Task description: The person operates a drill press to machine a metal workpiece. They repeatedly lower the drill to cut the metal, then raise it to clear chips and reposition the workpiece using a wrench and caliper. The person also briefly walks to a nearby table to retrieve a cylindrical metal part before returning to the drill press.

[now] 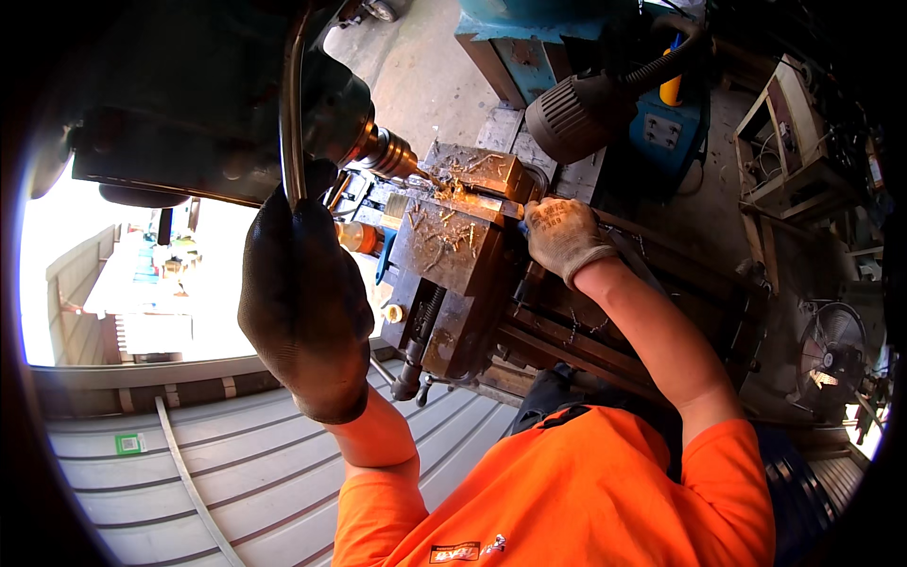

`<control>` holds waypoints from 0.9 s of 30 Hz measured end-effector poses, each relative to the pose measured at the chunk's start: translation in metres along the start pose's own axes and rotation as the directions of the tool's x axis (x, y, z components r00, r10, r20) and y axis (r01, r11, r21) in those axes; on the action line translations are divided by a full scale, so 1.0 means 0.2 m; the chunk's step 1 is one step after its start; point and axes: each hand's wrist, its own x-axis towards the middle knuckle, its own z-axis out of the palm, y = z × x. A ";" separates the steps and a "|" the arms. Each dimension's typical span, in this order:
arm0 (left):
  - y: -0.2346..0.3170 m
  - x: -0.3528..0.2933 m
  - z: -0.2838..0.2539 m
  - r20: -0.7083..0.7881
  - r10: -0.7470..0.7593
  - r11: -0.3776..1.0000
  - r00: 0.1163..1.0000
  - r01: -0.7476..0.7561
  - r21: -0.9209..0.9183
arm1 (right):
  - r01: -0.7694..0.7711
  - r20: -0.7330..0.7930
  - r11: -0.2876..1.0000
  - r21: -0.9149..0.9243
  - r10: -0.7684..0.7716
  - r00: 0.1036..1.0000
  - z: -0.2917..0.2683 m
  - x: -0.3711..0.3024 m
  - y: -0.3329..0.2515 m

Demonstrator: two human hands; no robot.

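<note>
At far left, the dark machine head (pixel 189 142) hangs over the work area. The left hand (pixel 307 302), in a dark glove, has its grip closed around the lower end of a curved steel lever (pixel 292 104), which runs upward in front of the head. To the right of the lever, a metal chuck (pixel 389 154) carries a drill bit (pixel 427 177), angled down toward the vise (pixel 444 246).

The workpiece (pixel 487 201), a narrow metal bar, lies in the slot between the two vise blocks, its outer end at the vise's right edge. Metal chips (pixel 458 192) are heaped near the bit and scattered over the top faces of both blocks.

The right hand (pixel 567 231), in a soiled pale glove, is at the bar's outer end with fingers curled; whether its grip is fastened on the bar cannot be determined. A ribbed grey lamp (pixel 572 118) stands beyond this hand. At far right is a round fan (pixel 831 350).
</note>
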 end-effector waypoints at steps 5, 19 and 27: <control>0.00 0.00 0.02 -0.003 0.023 1.000 1.000 -0.023 -0.018 | 0.014 -0.043 1.000 -0.027 -0.015 0.999 0.03 -0.01 0.01; 0.02 0.02 0.04 -0.020 -0.003 1.000 1.000 0.003 -0.018 | 0.029 -0.093 1.000 -0.002 -0.029 0.995 0.06 -0.01 0.02; 0.19 0.06 -0.02 0.056 -0.066 0.990 0.996 0.059 0.130 | 0.038 -0.101 0.999 0.008 -0.037 0.994 0.09 -0.01 0.04</control>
